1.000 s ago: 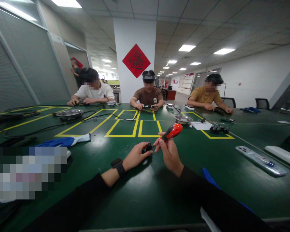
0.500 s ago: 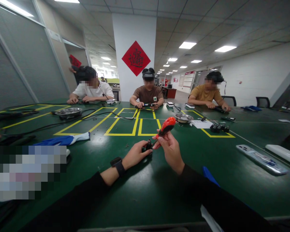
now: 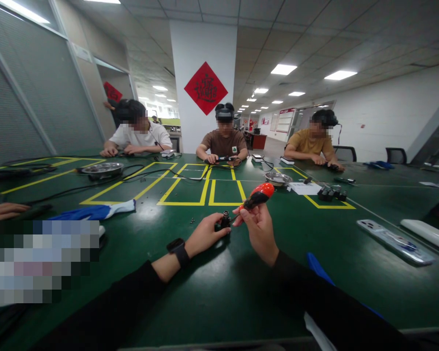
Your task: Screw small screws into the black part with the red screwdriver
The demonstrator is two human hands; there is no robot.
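My left hand [image 3: 207,235] is closed around a small black part with a metal threaded top [image 3: 225,219], held upright just above or on the green table [image 3: 205,302]; its lower end is hidden by my fingers. In my right hand [image 3: 259,226] is a screwdriver with a red and black handle [image 3: 260,196], its handle tilted up to the right. The thin shaft points down-left at the side of the black part. Whether the tip touches it I cannot make out. A few tiny screws [image 3: 192,221] lie to the left of my left hand.
Blue-and-white gloves [image 3: 95,211] lie at left, near another person's hand [image 3: 5,211]. Metal bowls [image 3: 278,179], [image 3: 103,169] and a cluster of black parts [image 3: 331,193] stand farther back. A phone-like item [image 3: 395,241] lies at right. Several people sit around the table.
The screwdriver's handle has swung lower and to the right, turning in my right hand. My left hand and the black part stay nearly still. At far left another person's hand has come farther in.
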